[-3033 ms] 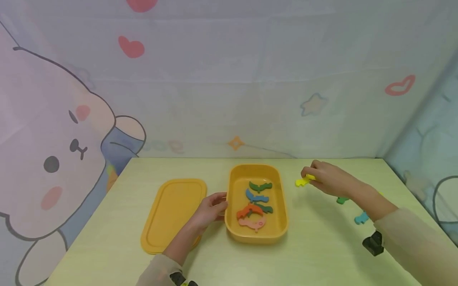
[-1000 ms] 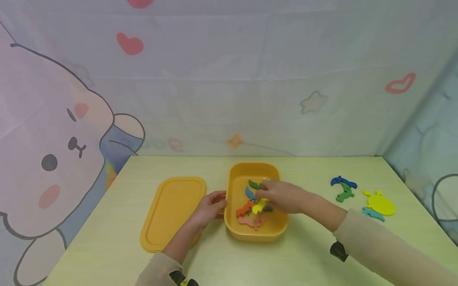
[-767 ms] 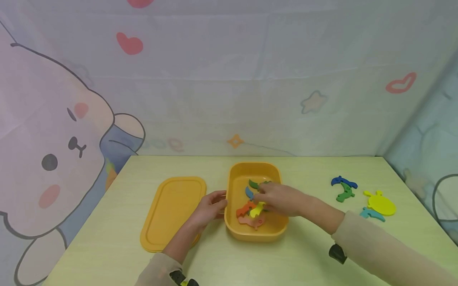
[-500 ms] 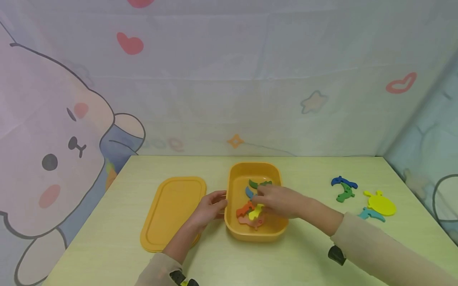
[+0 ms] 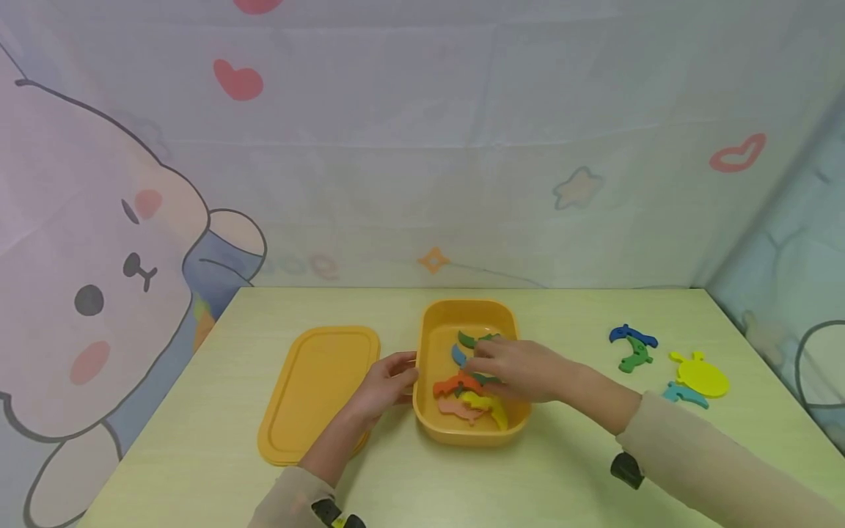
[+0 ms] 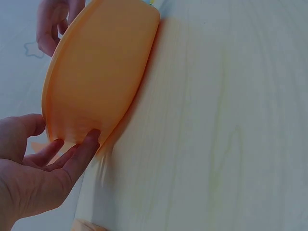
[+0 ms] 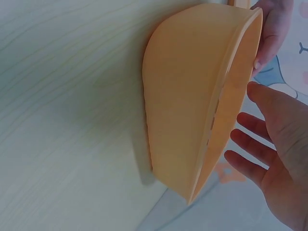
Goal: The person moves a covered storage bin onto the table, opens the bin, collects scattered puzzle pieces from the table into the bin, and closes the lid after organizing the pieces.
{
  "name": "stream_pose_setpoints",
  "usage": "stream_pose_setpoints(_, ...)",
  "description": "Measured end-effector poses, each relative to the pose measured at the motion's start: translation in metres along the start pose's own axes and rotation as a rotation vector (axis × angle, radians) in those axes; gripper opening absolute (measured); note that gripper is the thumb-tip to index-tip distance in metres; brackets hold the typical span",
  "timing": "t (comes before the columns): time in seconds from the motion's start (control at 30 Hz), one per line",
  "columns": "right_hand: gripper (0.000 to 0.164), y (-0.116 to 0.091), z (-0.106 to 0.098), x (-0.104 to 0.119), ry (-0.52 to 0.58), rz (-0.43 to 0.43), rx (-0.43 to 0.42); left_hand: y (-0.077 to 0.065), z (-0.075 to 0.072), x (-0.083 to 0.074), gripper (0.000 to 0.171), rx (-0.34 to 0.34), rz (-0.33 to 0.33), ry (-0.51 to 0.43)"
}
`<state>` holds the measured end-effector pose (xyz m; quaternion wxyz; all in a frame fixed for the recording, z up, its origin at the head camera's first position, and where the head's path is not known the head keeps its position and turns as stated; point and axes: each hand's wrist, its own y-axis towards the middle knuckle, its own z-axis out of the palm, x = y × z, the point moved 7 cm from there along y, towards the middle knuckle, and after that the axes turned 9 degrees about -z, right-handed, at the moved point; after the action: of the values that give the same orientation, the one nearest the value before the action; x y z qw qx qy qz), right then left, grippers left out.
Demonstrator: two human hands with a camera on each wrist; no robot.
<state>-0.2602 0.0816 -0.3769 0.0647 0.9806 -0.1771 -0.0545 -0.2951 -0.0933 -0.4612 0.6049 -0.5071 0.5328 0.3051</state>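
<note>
A yellow plastic container [image 5: 472, 438] stands mid-table with flat animal-shaped pieces inside. Against its left wall rest the spread fingertips of my left hand [image 5: 391, 381], the thumb by the rim in the left wrist view. My right hand [image 5: 518, 369] hangs over the container's right side, fingers extended and apart with nothing between them in the right wrist view. Below it a yellow animal piece [image 5: 490, 405] lies beside a pink piece [image 5: 458, 411] and an orange piece [image 5: 455, 383]. Farther back are a blue piece [image 5: 458, 356] and a green piece [image 5: 466, 339], partly hidden by the right hand.
Left of the container lies a flat yellow lid [image 5: 320, 396]. On the right of the table are a dark blue piece [image 5: 632, 335], a green piece [image 5: 636, 356], a round yellow piece [image 5: 703, 378] and a light blue piece [image 5: 686, 394]. A printed curtain [image 5: 422, 147] hangs behind.
My right hand has carried the yellow animal piece from the table's right into the container and let it go. The piece now lies near the front. My left hand has stayed at the wall.
</note>
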Motion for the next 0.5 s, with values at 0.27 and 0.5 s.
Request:
stream_pose_setpoints(0.27, 0.036, -0.009, -0.007, -0.006, 0.015, 0.041, 0.024, 0.003, -0.001, 0.002, 0.044, 0.004, 0.008, 0.004)
stream_pose_setpoints(0.5, 0.038, -0.023, -0.022, -0.016, -0.010, 0.077, 0.005, 0.004, -0.001, 0.002, 0.044, -0.003, 0.008, 0.006)
